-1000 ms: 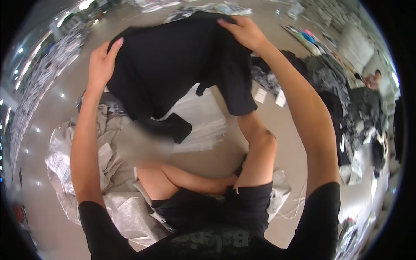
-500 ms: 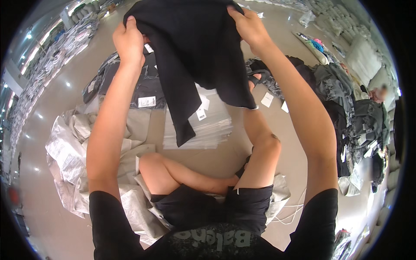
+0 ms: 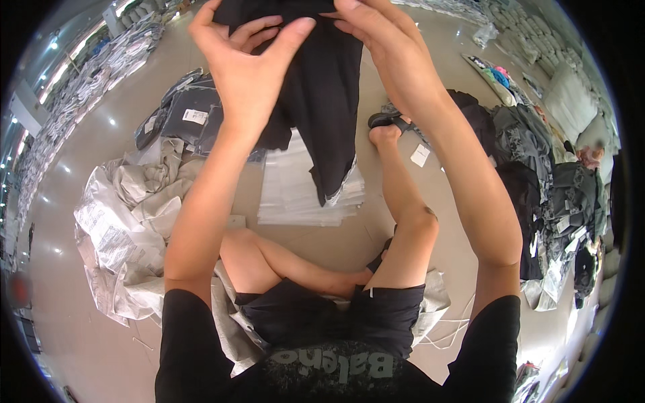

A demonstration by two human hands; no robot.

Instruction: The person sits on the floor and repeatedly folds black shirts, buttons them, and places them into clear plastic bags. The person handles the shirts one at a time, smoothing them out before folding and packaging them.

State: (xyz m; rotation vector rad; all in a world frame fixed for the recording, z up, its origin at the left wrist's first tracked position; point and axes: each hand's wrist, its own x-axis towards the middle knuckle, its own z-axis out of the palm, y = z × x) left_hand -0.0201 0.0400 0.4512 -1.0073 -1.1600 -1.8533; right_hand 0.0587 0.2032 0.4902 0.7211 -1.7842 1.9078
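A black garment hangs from my raised hands at the top of the head view. One narrow part, a leg or a sleeve, tapers down in front of a stack of clear plastic bags. My left hand has its thumb stretched out and its other fingers bent against the cloth. My right hand pinches the garment's upper right side, thumb against fingers. The top of the garment runs out of the picture, so its exact kind is hidden. Behind my left wrist lie dark packaged garments with white labels.
Crumpled beige sacking spreads on the floor at my left. A heap of dark clothes with tags lies to the right. A loose white tag rests near my sandalled foot. Stuffed white sacks stand far right.
My hands have come closer together, the left moving right. The garment, spread wide before, is now gathered narrower, and its hanging part has shifted right.
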